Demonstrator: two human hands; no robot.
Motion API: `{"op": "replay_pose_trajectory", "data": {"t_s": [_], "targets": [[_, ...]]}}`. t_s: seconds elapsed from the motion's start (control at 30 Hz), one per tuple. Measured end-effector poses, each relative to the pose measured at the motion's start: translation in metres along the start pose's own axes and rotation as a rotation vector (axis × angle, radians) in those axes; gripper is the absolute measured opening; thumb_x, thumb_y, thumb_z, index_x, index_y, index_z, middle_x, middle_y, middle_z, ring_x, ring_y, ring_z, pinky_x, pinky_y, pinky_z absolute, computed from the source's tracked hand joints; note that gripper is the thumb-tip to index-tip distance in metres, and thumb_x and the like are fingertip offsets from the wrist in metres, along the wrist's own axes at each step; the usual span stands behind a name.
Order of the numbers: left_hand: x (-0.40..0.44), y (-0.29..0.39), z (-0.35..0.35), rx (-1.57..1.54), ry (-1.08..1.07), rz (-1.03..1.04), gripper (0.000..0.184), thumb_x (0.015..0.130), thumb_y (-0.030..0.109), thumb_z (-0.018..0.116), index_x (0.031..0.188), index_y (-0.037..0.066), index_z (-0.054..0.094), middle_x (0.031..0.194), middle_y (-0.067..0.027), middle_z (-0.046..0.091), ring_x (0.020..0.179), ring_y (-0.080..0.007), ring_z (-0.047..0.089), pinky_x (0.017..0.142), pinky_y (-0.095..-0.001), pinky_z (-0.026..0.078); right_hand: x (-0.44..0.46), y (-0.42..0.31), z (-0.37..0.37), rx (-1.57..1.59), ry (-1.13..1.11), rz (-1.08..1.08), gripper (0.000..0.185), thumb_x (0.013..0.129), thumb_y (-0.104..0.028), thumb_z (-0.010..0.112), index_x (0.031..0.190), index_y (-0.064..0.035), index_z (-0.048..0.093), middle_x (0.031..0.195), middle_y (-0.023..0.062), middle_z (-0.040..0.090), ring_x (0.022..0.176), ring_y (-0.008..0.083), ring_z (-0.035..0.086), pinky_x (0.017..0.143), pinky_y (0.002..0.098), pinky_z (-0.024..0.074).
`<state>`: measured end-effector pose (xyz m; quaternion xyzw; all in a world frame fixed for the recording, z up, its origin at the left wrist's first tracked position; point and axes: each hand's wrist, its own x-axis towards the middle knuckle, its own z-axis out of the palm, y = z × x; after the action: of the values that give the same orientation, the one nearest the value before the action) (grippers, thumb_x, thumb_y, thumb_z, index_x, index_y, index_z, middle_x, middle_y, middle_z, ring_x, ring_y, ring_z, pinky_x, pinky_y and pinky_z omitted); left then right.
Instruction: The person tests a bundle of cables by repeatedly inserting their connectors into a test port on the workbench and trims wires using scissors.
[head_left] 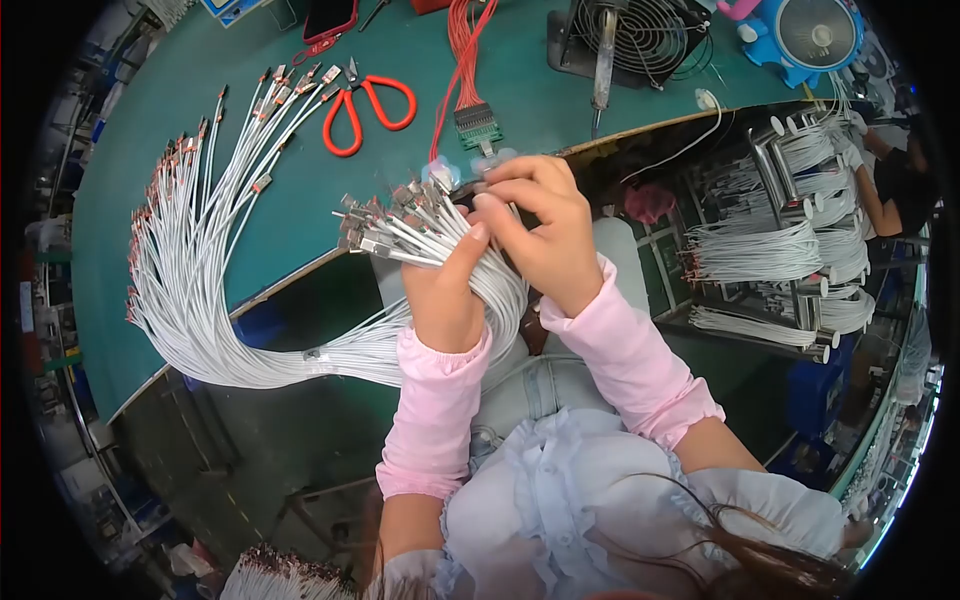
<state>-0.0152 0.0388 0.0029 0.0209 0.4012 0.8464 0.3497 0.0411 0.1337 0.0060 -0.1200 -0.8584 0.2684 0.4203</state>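
Clasping the white cable bundle [503, 290] by the near edge of the green table [290, 215], the left hand [443, 300] steadies its plugs [375, 245] beside the right hand [548, 225], grip unclear, where separating strands likely needs care.

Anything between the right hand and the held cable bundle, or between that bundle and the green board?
Nothing visible separates the right hand from the white cable bundle. Toward the green board, the right fingertips and a blurred translucent item are in between.

Readable text: none | labels, brands: none legible | numbers, signs: none legible
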Motion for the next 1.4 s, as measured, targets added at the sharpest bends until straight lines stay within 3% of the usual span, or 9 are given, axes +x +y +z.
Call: {"op": "replay_pose_trajectory", "data": {"t_s": [0.1, 0.13, 0.23, 0.33, 0.63, 1.07, 1.2, 1.33, 1.4], "targets": [[-0.002, 0.004, -0.002, 0.031, 0.075, 0.004, 0.032, 0.070, -0.005, 0.058, 0.099, -0.001, 0.044, 0.088, -0.0105, 0.053, 0.073, -0.0183, 0.055, 0.066, -0.0304, 0.046, -0.007, 0.008, 0.013, 0.412, 0.232, 0.556, 0.018, 0.083, -0.014, 0.052, 0.078, 0.0029, 0.056, 0.075, 0.0040, 0.056, 0.060, 0.0076, 0.051, 0.051, 0.0194, 0.0412], [-0.001, 0.004, -0.005, 0.027, 0.091, -0.009, 0.033, 0.070, -0.006, 0.057, 0.100, -0.002, 0.044, 0.087, -0.0103, 0.053, 0.072, -0.0181, 0.054, 0.066, -0.0300, 0.045, -0.006, 0.009, 0.016, 0.419, 0.230, 0.548, 0.018, 0.083, -0.014, 0.052, 0.078, 0.0029, 0.056, 0.075, 0.0040, 0.056, 0.060, 0.0076, 0.051, 0.051, 0.0194, 0.0412], [-0.002, 0.005, -0.007, 0.024, 0.105, -0.061, 0.035, 0.069, -0.006, 0.057, 0.101, -0.002, 0.043, 0.085, -0.0099, 0.052, 0.070, -0.0175, 0.054, 0.067, -0.0292, 0.045, -0.005, 0.006, 0.020, 0.790, 0.186, 0.932, 0.018, 0.084, -0.015, 0.051, 0.078, 0.0007, 0.055, 0.065, 0.0015, 0.054, 0.053, 0.0057, 0.049, 0.045, 0.0175, 0.0390], [-0.006, 0.008, -0.002, 0.074, 0.056, -0.002, 0.026, 0.071, -0.001, 0.058, 0.094, -0.002, 0.045, 0.080, -0.0092, 0.053, 0.073, -0.0191, 0.054, 0.066, -0.0312, 0.046, -0.002, 0.009, 0.017, 0.727, 0.147, 0.923, 0.018, 0.084, -0.016, 0.050, 0.075, -0.0006, 0.054, 0.058, -0.0004, 0.050, 0.046, 0.0044, 0.046, 0.039, 0.0168, 0.0353], [0.002, 0.010, -0.009, 0.088, 0.090, 0.009, 0.035, 0.069, -0.005, 0.057, 0.100, -0.003, 0.043, 0.078, -0.0094, 0.054, 0.068, -0.0178, 0.055, 0.064, -0.0283, 0.045, 0.000, 0.000, 0.008, 0.706, 0.004, 0.935, 0.022, 0.085, -0.017, 0.048, 0.068, -0.0022, 0.050, 0.046, -0.0040, 0.041, 0.036, 0.0015, 0.035, 0.031, 0.0173, 0.0259], [0.006, 0.005, -0.010, 0.070, 0.139, -0.079, 0.036, 0.070, -0.003, 0.057, 0.103, -0.003, 0.043, 0.082, -0.0115, 0.055, 0.070, -0.0195, 0.056, 0.064, -0.0286, 0.046, -0.006, 0.007, 0.024, 0.660, 0.069, 0.918, 0.023, 0.085, -0.017, 0.048, 0.068, -0.0025, 0.050, 0.049, -0.0040, 0.043, 0.038, 0.0010, 0.035, 0.033, 0.0173, 0.0257], [0.001, 0.001, -0.010, 0.060, 0.116, -0.087, 0.038, 0.070, -0.005, 0.056, 0.105, -0.003, 0.042, 0.083, -0.0116, 0.055, 0.071, -0.0196, 0.056, 0.065, -0.0289, 0.046, -0.004, 0.008, 0.019, 0.719, 0.063, 0.947, 0.019, 0.084, -0.015, 0.050, 0.073, -0.0006, 0.053, 0.052, -0.0023, 0.046, 0.041, 0.0032, 0.040, 0.036, 0.0181, 0.0318], [-0.003, -0.001, -0.008, 0.077, 0.075, -0.005, 0.033, 0.070, -0.005, 0.056, 0.101, -0.003, 0.045, 0.084, -0.0113, 0.055, 0.073, -0.0195, 0.056, 0.066, -0.0299, 0.047, -0.001, 0.009, 0.005, 0.451, 0.053, 0.724, 0.015, 0.083, -0.013, 0.052, 0.078, 0.0015, 0.054, 0.059, 0.0000, 0.051, 0.050, 0.0063, 0.047, 0.046, 0.0192, 0.0384], [-0.005, -0.003, -0.006, 0.104, 0.029, 0.049, 0.023, 0.072, -0.003, 0.056, 0.094, -0.003, 0.049, 0.084, -0.0105, 0.056, 0.074, -0.0192, 0.056, 0.067, -0.0312, 0.047, 0.004, 0.002, -0.006, 0.097, 0.028, 0.213, 0.014, 0.082, -0.011, 0.053, 0.080, 0.0025, 0.055, 0.063, 0.0006, 0.053, 0.056, 0.0069, 0.048, 0.052, 0.0199, 0.0398]]}}
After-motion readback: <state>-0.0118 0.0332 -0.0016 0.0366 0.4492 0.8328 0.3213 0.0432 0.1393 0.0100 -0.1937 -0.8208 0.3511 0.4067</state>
